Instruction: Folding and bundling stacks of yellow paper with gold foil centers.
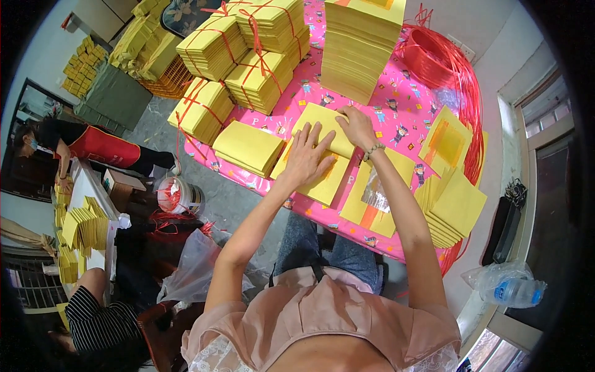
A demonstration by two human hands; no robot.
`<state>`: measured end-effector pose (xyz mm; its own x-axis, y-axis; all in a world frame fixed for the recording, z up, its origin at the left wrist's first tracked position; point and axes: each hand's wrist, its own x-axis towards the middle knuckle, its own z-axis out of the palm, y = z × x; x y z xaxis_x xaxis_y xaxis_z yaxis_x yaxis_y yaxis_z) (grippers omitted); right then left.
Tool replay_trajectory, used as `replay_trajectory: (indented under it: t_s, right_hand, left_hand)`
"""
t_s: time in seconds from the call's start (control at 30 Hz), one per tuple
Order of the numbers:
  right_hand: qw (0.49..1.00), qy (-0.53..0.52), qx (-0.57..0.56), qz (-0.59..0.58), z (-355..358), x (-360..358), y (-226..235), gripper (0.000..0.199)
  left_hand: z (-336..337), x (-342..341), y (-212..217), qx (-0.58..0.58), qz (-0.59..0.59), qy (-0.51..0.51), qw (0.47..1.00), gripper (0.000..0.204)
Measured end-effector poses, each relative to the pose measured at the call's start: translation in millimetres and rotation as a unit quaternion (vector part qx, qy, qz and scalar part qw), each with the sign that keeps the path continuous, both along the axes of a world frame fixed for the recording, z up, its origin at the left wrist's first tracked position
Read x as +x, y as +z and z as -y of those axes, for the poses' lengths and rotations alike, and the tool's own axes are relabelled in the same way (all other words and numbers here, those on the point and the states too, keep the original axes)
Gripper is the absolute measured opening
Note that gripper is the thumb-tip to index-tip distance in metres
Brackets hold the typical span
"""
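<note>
Across the far side of my counter [396, 99] several tied bundles [248, 56] already sit bound with red string, and a tall loose stack [359, 43] is still untied. Nearer, my left hand [308, 156] presses flat, fingers spread, on the yellow paper sheets [322, 180] before me, while my right hand [358, 127] pinches a folded sheet [319, 124] atop them.

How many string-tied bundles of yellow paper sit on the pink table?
4, counting only those clearly on the table: back left bundle, back middle bundle, centre bundle and left-edge bundle. More may be hidden behind the tall untied stack.
</note>
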<state>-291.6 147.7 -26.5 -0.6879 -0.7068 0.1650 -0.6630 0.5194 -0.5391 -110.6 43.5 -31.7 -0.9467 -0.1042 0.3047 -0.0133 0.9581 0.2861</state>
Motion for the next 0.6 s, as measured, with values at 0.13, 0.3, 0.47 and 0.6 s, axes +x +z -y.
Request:
replay_trajectory:
  t_s: [0.13, 0.3, 0.47, 0.6]
  right_hand:
    - [1.0, 0.003, -0.008, 0.007, 0, 0, -2, 0.03]
    - [1.0, -0.004, 0.005, 0.006, -1, 3, 1, 0.031]
    - [0.997, -0.021, -0.048, -0.054, -10, 19, 5, 0.03]
    - [0.985, 0.044, -0.128, -0.111, -38, 70, 15, 0.035]
  left_hand:
    - [0, -1, -1, 0.0, 0.016, 0.0, 1.0, 0.059]
    - [-2, 0, -3, 0.003, 0.021, 0.0, 1.0, 0.057]
    - [-4, -4, -7, -0.004, 0.024, -0.004, 1.0, 0.056]
    - [0, -2, -13, -0.015, 0.001, -0.002, 1.0, 0.056]
